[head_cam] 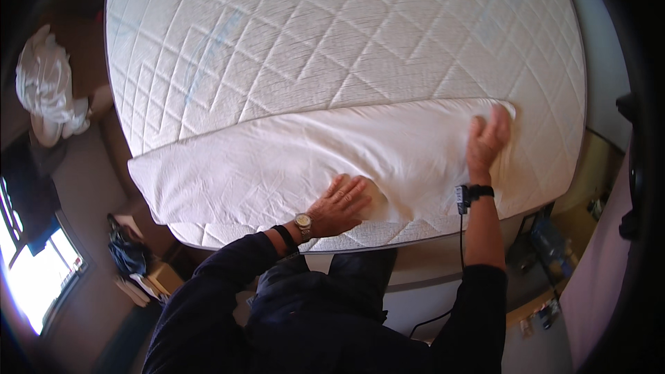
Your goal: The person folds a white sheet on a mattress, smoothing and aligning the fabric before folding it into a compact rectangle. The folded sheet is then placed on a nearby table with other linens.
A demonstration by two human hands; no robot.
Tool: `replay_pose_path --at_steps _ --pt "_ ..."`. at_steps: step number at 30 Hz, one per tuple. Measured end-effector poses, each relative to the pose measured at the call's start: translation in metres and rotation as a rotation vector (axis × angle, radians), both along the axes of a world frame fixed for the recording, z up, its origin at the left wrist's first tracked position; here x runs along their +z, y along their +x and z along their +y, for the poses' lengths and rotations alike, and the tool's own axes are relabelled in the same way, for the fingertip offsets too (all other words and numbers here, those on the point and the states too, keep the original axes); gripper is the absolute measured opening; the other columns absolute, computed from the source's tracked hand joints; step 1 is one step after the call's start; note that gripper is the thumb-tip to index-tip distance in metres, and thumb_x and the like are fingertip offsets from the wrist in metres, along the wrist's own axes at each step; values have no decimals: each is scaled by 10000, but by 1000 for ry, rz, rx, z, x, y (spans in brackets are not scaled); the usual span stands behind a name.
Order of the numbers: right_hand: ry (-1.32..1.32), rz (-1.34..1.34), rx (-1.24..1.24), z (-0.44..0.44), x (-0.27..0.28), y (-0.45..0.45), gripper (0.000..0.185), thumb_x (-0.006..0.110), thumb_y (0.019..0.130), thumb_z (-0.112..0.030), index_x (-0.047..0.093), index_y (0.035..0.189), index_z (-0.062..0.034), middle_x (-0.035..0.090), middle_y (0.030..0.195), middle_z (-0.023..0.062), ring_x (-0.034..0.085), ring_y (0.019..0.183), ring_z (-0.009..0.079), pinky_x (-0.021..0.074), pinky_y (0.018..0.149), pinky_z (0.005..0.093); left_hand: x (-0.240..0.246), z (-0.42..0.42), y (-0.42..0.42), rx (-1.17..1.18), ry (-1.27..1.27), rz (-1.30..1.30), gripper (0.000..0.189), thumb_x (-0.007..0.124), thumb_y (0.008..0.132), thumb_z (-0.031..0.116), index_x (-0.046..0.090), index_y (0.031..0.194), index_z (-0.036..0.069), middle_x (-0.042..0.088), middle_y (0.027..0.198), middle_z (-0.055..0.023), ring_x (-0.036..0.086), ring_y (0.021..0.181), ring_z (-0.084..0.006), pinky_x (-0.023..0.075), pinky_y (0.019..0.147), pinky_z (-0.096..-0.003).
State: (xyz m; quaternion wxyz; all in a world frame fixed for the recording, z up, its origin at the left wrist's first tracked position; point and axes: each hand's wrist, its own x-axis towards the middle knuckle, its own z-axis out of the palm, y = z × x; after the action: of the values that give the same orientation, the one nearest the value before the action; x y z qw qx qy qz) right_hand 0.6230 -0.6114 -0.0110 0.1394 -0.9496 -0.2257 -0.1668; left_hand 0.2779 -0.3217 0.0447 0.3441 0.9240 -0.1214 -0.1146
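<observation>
A folded white sheet (249,166) lies in a long strip across the near part of a quilted white mattress (322,36). My left hand (340,205) rests palm down on the sheet's near side, fingers spread, with creases running from it. It wears a watch (303,222) and a black band on its wrist. Over the sheet's far right corner is my right hand (487,137), blurred by motion, thumb apart from the fingers. No cloth shows gripped in it, though whether it touches the sheet is unclear. A strap with a small cabled device (462,199) circles that wrist.
White bundled fabric (49,83) sits at the left. A dark bag (127,249) and a cardboard box (165,276) stand near the bright window (39,275). A cable (461,244) hangs beside my right forearm. Pink fabric (592,280) hangs at the right, near a clear plastic bottle (548,239).
</observation>
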Motion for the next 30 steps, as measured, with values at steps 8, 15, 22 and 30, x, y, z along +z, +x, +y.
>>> replay_pose_path --at_steps 8,15,22,30 --pt "169 607 -530 -47 38 15 587 744 946 -484 688 1260 9 751 1156 205 700 1066 321 523 966 402 -20 87 -11 307 165 -26 760 790 886 304 470 1535 72 351 1669 -244 293 1579 -428 155 1273 -674" --pt "275 579 -362 -37 42 39 466 707 993 -446 726 1069 14 769 945 152 676 859 238 539 827 390 -24 92 -23 240 234 23 748 741 939 404 462 1579 136 325 1699 -183 240 1610 -361 131 1287 -648" --pt "261 527 -397 -59 14 33 517 710 972 -498 693 1134 -7 750 1004 201 687 900 363 539 860 436 -31 90 -27 232 265 51 733 707 959 467 473 1580 156 311 1708 -179 219 1617 -357 107 1292 -646" --pt "253 751 -436 -110 40 -30 464 730 975 -381 709 1214 16 774 1096 148 706 978 247 546 911 389 -33 88 -28 256 284 64 740 694 960 499 475 1579 159 330 1702 -175 247 1610 -354 116 1298 -634"
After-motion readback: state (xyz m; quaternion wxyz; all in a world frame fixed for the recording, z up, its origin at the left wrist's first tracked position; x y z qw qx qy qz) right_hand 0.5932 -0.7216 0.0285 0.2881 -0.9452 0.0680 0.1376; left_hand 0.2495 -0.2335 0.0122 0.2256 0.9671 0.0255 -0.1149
